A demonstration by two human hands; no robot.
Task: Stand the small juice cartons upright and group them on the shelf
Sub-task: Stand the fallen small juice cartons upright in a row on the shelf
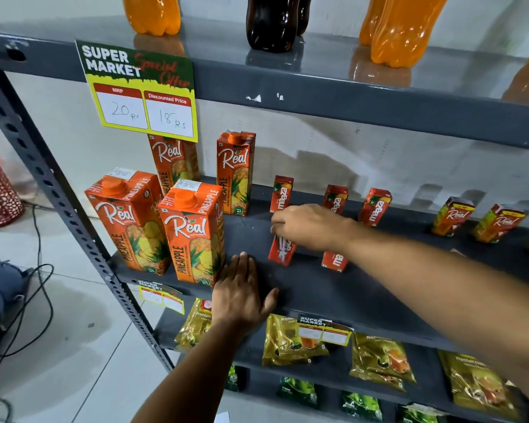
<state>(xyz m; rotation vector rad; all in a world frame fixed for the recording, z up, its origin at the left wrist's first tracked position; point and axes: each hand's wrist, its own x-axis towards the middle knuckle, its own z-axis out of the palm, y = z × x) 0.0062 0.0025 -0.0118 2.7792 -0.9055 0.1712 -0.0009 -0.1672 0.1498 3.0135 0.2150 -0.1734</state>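
Small red Maaza cartons stand on the dark grey shelf (312, 288). My right hand (306, 227) is shut on the top of one front carton (281, 251), which stands slightly tilted. A second front carton (335, 261) stands just right of it, partly hidden by my wrist. Behind, three more Maaza cartons stand upright along the back: one (281, 193), another (336, 199) and a third (375, 206). Two small Real cartons (452, 215) (499, 222) stand further right. My left hand (242, 288) lies flat and open on the shelf's front edge.
Large orange Real pineapple cartons (193, 230) fill the shelf's left end, one touching my left fingertips. A price sign (141, 90) hangs from the shelf above, which bears soda bottles (272, 22). Yellow snack packets (290, 340) lie on the shelf below.
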